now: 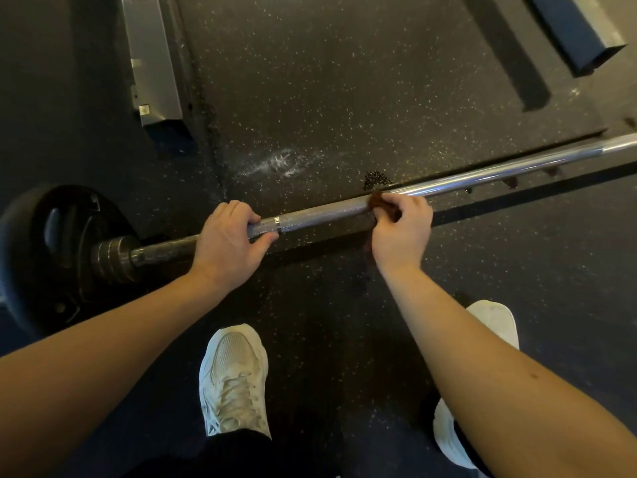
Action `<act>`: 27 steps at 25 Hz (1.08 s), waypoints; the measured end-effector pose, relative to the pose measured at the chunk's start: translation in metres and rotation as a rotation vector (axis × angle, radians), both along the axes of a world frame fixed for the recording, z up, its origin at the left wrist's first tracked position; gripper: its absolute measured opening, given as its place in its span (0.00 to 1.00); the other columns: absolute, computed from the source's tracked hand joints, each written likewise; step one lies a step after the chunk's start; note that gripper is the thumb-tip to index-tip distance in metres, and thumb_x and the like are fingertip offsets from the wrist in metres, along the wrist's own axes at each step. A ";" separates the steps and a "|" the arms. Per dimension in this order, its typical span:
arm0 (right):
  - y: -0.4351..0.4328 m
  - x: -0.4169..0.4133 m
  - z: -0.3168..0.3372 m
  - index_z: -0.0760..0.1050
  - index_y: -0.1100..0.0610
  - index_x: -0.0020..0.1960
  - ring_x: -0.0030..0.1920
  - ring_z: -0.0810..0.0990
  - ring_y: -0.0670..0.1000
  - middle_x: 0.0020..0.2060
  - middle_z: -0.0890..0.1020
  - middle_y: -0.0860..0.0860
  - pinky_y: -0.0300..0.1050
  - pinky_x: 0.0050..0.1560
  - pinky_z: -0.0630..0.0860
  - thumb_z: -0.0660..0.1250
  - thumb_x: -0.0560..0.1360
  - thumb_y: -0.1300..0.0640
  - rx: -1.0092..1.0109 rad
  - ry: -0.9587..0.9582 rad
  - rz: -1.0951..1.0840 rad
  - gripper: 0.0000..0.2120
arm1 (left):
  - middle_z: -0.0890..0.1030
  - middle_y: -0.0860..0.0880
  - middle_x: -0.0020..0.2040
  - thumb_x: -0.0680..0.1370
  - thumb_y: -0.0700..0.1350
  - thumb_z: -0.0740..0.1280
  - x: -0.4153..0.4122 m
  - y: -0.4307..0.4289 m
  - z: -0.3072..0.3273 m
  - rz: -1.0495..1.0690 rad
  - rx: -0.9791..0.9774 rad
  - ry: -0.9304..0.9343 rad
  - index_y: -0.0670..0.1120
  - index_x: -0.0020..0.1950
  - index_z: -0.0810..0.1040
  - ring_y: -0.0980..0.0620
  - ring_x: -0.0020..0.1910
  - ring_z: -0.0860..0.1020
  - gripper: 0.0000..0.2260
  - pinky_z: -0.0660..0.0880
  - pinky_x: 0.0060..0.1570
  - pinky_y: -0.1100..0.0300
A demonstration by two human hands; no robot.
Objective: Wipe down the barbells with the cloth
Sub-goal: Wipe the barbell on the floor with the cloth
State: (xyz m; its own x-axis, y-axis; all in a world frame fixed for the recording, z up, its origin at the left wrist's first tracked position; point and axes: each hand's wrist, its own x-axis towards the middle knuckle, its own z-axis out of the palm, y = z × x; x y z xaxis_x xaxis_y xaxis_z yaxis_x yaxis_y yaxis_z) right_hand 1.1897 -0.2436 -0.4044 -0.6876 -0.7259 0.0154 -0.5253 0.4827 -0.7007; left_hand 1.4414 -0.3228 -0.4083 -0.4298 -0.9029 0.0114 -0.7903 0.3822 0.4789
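A steel barbell [320, 212] lies low across the dark rubber floor, running from a black weight plate [51, 250] at the left up to the right edge. My left hand [227, 236] grips the knurled shaft near the sleeve, fingers curled over the top and thumb underneath. Further right, my right hand [401, 229] holds a small brown cloth [382, 205] bunched against the shaft, where the knurling ends and the smooth shiny part begins. Most of the cloth is hidden inside the hand.
A metal rack foot [151, 63] lies on the floor at the back left, another dark beam [572, 29] at the back right. A chalk smear [279, 163] marks the floor behind the bar. My white shoes [234, 377] stand just in front of it.
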 end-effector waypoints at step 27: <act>0.009 0.040 0.008 0.80 0.48 0.60 0.58 0.77 0.41 0.53 0.78 0.40 0.43 0.65 0.75 0.70 0.79 0.56 -0.068 -0.291 0.003 0.10 | 0.76 0.54 0.48 0.72 0.56 0.78 0.000 -0.001 0.001 -0.009 -0.004 -0.062 0.50 0.55 0.75 0.56 0.45 0.75 0.19 0.76 0.48 0.56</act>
